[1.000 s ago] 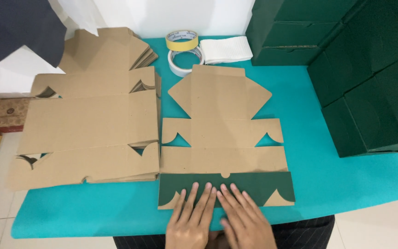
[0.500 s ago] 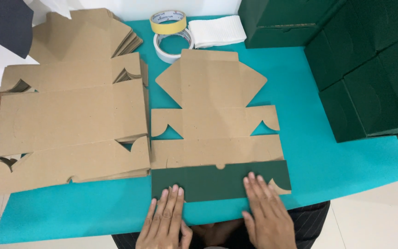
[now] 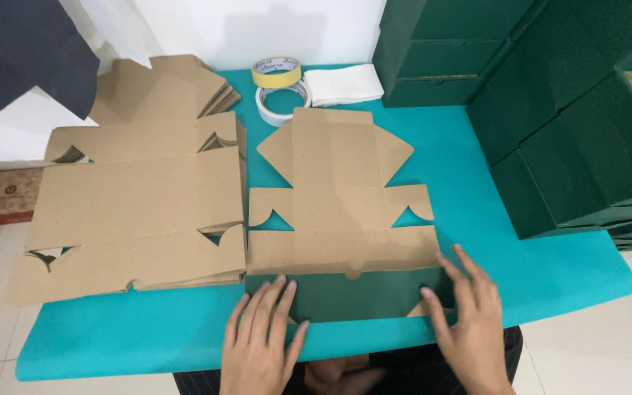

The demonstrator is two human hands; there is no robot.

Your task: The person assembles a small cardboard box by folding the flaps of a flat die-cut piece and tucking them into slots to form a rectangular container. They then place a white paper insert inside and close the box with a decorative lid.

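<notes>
**Bottom flap folded over and being pressed flat**

Item 1. Left hand (image 3: 261,340), nearest the viewer, palm down at the front edge of the desk (image 3: 148,336). Fingers (image 3: 278,296) spread and flat, gripping nothing; the tips rest on the left end of the green flap (image 3: 352,296).

Item 2. Right hand (image 3: 469,322), likewise palm down, fingers splayed and open, pressing on the right end of the same flap, near its corner.

Item 3. Box blank (image 3: 341,197), brown cardboard, lying flat and unfolded in the middle of the desk, just beyond both hands. Its nearest panel is turned over so the dark green side shows; the rest lies brown side up, with notched side tabs and a pointed top flap.

Judged step: creasing the first fold along the near edge. The next move would seem to call for a firm run along the crease before the side tabs are lifted, keeping the fold line straight.

Item 4. Stack of blanks (image 3: 133,212), same brown card, lying just left of the working piece, with a second, fanned pile (image 3: 162,88) behind it.

Item 5. Two tape rolls (image 3: 279,88), one yellow-rimmed leaning on a white one, at the far edge.

Item 6. Folded white cloth or paper (image 3: 345,84), just right of the tape.

Item 7. Finished green boxes (image 3: 572,124), stacked at the far right, well apart from the hands.
</notes>
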